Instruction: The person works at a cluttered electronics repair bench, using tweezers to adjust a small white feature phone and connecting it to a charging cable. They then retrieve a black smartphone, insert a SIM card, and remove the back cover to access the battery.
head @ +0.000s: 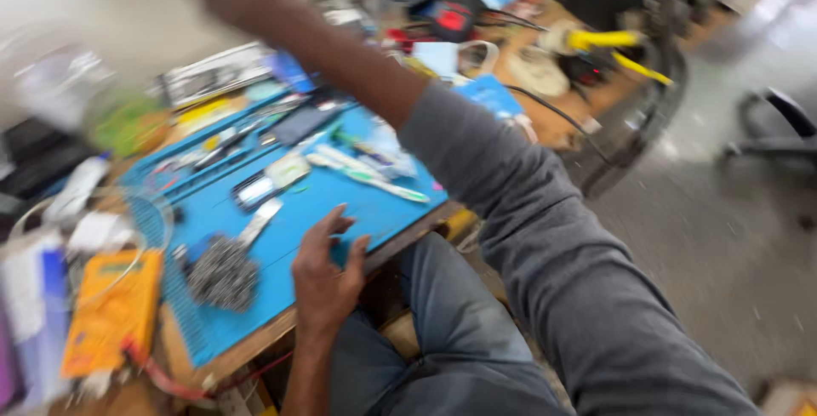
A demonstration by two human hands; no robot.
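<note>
Dark phone screen (306, 121) on blue mat (340, 203).

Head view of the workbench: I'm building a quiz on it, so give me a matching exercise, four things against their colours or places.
Things:
1. work mat
2. multimeter
3. left hand
4. coiled metal wool

Descriptions:
A. orange-yellow, at the bench's left corner
B. blue, covering the bench top
C. grey tangle on the mat's near left part
D. resting on the mat's near edge

Pairs: 1-B, 2-A, 3-D, 4-C

The right hand is out of view; only its arm reaches across.
</note>
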